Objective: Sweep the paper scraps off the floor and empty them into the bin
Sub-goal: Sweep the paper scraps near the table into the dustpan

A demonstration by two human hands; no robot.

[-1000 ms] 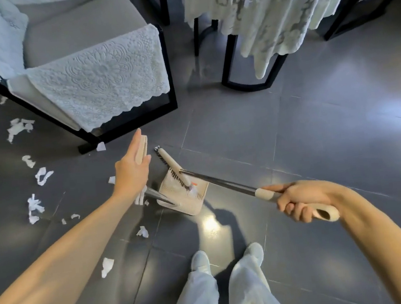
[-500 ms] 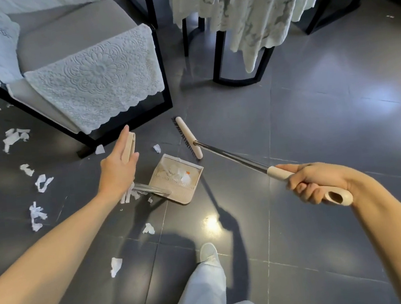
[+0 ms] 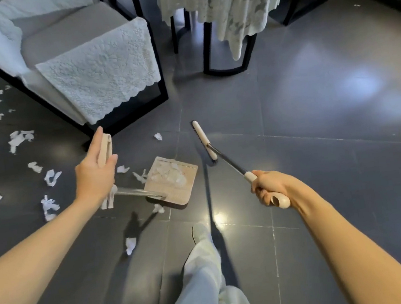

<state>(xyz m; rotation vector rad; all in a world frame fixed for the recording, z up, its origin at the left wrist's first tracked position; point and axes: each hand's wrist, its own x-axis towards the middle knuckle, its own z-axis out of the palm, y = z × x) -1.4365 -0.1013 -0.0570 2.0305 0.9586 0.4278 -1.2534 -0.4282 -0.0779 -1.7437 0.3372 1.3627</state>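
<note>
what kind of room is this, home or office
Most likely a home sitting or dining room: a cushioned armchair with a lace cover, a table draped in a lace cloth, and a dark tiled floor.

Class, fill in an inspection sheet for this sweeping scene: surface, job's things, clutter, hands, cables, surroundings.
Surface: dark glossy tiled floor, with light glare.
Job's things: dustpan holding some scraps; broom head to its right, apart from it; paper scraps scattered mostly left of the dustpan.
Clutter: nothing seen beyond the scraps.
Hands: left hand holds the dustpan's long handle; right hand grips the broom handle.
Cables: nothing seen.
Surroundings: armchair with lace cover; table under lace cloth.
</note>
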